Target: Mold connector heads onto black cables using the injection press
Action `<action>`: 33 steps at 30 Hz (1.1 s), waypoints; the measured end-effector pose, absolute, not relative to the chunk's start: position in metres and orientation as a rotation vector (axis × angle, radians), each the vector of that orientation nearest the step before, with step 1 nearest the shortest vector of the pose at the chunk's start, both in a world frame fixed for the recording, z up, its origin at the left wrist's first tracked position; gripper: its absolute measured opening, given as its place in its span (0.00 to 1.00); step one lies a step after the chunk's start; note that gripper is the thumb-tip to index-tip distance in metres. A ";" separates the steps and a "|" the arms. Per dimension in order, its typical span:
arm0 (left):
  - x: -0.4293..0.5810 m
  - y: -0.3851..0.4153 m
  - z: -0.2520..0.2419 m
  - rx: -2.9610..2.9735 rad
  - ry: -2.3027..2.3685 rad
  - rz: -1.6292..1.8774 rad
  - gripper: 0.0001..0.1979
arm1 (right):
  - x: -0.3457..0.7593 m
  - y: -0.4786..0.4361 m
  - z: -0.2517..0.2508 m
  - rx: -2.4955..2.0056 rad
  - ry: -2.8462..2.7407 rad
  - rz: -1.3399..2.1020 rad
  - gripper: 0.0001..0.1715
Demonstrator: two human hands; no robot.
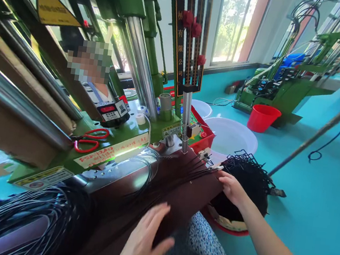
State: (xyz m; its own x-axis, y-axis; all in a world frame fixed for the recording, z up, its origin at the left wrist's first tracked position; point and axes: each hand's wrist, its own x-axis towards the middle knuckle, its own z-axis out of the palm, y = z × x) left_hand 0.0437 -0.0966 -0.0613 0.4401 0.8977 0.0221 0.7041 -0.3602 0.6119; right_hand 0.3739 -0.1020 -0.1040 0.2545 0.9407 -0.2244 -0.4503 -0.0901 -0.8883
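Note:
Over the front of the dark brown tabletop (192, 195), my left hand (145, 235) is open, its fingers stretched out and the thumb apart. My right hand (232, 188) is at the table's right edge, fingers curled together at the pale ends of several thin black cables (193, 174). Its fingertips seem closed on those ends, though the grip is partly hidden. The cables run leftward across the tabletop. A thick bundle of black cables (60, 217) lies at the left, and a thin loop of cable (148, 170) rests beside the machine's metal plate.
A green press machine (157, 132) with steel columns stands behind the table, red-handled scissors (88, 144) on its base. Right of the table are a container heaped with black pieces (242, 195), a white tub (234, 136) and a red bucket (261, 118). Another person (96, 88) is behind the machine.

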 end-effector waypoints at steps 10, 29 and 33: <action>0.138 -0.024 -0.072 2.892 1.387 0.466 0.17 | 0.374 -0.073 -0.106 -1.098 -0.504 1.403 0.15; 0.110 -0.069 -0.063 2.434 0.993 0.275 0.15 | 0.333 -0.087 -0.014 -0.806 -0.944 1.363 0.12; 0.082 -0.106 -0.074 1.753 0.870 0.291 0.09 | 0.300 -0.099 -0.002 -0.674 -1.335 1.606 0.14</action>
State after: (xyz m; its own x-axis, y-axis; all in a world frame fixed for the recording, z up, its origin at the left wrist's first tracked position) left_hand 0.0823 -0.1058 -0.0739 0.6999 0.6790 -0.2213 0.4085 -0.1264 0.9039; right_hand 0.2999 -0.0988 -0.0019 -0.4344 0.8901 0.1376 -0.2983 0.0020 -0.9545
